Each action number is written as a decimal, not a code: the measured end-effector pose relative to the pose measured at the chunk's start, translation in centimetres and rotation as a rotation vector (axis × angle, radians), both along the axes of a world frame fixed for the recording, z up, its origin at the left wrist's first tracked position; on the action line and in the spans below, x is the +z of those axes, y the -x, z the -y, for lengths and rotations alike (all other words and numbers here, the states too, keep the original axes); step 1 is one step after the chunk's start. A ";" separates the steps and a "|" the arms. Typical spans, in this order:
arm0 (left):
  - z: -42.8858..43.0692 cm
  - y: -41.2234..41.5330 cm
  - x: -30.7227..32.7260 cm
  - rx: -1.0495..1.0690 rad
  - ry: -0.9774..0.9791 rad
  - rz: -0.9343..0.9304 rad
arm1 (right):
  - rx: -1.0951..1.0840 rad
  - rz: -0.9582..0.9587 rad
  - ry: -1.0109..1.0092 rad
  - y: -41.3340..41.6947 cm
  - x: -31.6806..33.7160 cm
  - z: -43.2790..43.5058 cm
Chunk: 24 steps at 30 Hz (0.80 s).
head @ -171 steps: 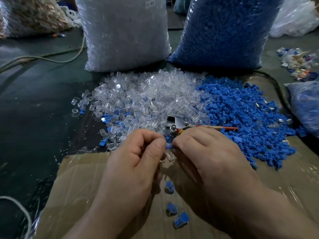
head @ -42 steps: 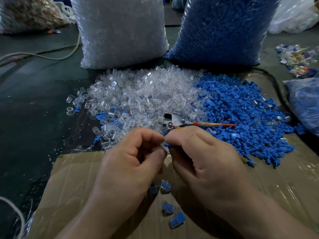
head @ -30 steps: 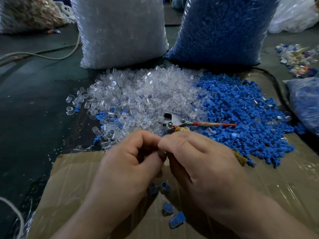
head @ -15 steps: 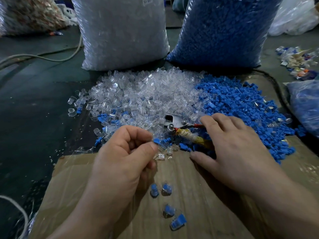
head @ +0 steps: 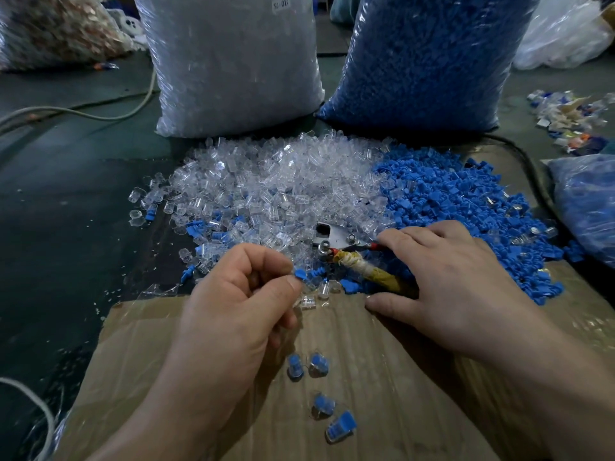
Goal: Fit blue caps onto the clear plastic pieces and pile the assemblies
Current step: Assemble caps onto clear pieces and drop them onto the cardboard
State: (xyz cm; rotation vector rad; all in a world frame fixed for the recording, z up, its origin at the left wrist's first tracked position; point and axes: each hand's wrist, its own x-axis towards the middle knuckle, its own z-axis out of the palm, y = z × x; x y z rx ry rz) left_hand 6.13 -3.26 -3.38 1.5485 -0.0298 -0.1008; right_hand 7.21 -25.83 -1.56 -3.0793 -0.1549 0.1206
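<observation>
Pinching a blue cap [head: 300, 273] between thumb and forefinger, the left hand [head: 239, 314] hovers above the cardboard sheet [head: 392, 387] with its other fingers curled in. Whether a clear piece sits under that cap, I can't make out. Over to the right hand [head: 452, 287]: fingers spread and fairly straight, gripping nothing, laid across the near edge of the blue cap pile [head: 449, 194], thumb down on the cardboard. Beneath its fingertips lies a metal hand tool [head: 336, 239] with a tape-wrapped handle. The clear piece pile [head: 283, 181] spreads beside the blue one, touching it. Four capped assemblies [head: 319, 364] lie loose on the cardboard by the left wrist. Behind, a bag of clear pieces [head: 233, 61] and a bag of blue caps [head: 422, 61] stand upright.
</observation>
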 end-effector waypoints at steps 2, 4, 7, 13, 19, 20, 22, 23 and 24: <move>0.1 0.0 0.0 0.007 0.018 -0.008 | 0.015 0.007 -0.022 -0.1 -0.1 0.0; 0.2 0.0 -0.1 0.019 0.039 -0.010 | 0.017 0.033 -0.043 -0.2 -0.2 -0.1; 0.2 0.1 -0.2 0.037 0.066 -0.014 | -0.004 0.141 -0.075 -0.3 -0.3 -0.3; -0.1 -0.2 -0.5 0.049 0.074 0.018 | -0.015 0.374 -0.269 0.8 0.6 -0.4; -0.6 -0.6 -0.9 0.042 0.137 0.075 | 0.174 0.305 -0.450 2.8 1.2 -2.0; -0.7 -0.7 -0.9 0.042 0.147 0.088 | 0.190 0.303 -0.446 3.0 1.2 -2.0; -1.0 -0.8 -0.9 0.044 0.119 0.125 | 0.200 0.289 -0.446 3.0 1.4 -1.8; -1.2 -0.8 -0.8 0.039 0.102 0.141 | 0.207 0.277 -0.448 3.0 1.4 -1.6; -1.2 -0.8 -0.8 0.036 0.095 0.148 | 0.215 0.265 -0.447 3.0 1.5 -1.5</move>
